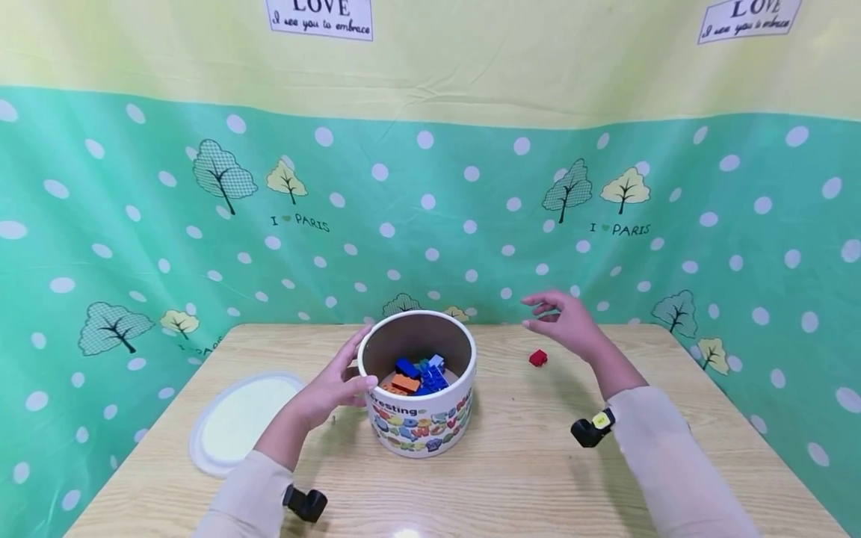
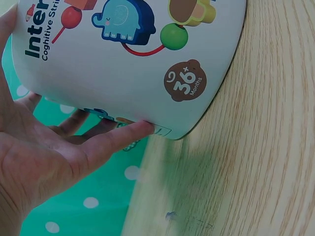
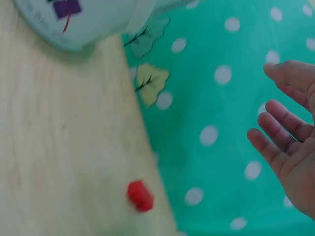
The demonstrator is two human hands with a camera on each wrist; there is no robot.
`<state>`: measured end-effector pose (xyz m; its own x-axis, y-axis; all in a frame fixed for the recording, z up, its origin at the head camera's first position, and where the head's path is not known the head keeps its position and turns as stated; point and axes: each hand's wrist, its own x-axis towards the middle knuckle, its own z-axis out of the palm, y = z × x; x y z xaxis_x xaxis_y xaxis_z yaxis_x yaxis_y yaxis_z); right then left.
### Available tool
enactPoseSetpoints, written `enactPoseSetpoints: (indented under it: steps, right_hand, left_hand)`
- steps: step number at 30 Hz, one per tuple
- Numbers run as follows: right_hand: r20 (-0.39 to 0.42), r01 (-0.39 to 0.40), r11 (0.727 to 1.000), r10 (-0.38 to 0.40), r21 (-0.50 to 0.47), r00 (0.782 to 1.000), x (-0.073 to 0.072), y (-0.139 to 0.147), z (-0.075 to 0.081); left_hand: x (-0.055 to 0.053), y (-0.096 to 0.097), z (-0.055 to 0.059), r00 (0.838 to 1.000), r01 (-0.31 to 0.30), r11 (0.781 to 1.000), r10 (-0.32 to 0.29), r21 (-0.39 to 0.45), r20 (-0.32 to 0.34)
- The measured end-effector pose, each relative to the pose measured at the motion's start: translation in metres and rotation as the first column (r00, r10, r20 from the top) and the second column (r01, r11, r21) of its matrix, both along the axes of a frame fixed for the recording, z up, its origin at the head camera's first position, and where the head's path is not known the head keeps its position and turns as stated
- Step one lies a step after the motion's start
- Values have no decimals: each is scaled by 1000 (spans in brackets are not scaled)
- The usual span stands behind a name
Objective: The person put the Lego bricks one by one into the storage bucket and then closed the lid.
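Note:
A white round tub (image 1: 420, 418) printed with colourful letters stands upright on the table, its top uncovered. Inside lie several toy building bricks (image 1: 406, 383), blue, orange, green and pale. My left hand (image 1: 329, 388) rests against the tub's left side, thumb near the rim and fingers spread along the outer wall; the left wrist view shows the palm (image 2: 44, 162) and straight fingers against it. My right hand (image 1: 563, 323) is in the air to the right of the tub, fingers loosely bent, holding nothing. Below it a small red brick (image 1: 538, 359) lies on the table.
A white round lid (image 1: 249, 418) lies flat on the table at the left. Behind the wooden table (image 1: 511, 478) hangs a green and yellow curtain (image 1: 444, 187) with dots and trees, also along both sides.

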<state>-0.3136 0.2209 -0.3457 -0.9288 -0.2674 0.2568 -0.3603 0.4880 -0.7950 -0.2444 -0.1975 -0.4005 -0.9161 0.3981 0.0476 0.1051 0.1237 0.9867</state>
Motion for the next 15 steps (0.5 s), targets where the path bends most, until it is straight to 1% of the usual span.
enactPoseSetpoints:
  steps: [8, 12, 15]
  right_hand:
    - [74, 84, 996, -84, 2, 994, -6, 20, -41]
    - [88, 102, 995, -103, 10, 991, -10, 25, -58]
    - [79, 93, 996, -94, 16, 992, -13, 27, -69]
  left_hand:
    - [0, 0, -2, 1000, 5, 1000, -5, 1, -3]
    - [-1, 0, -2, 1000, 2, 1000, -2, -3, -2]
    - [-2, 0, -1, 1000, -2, 1000, 2, -6, -3]
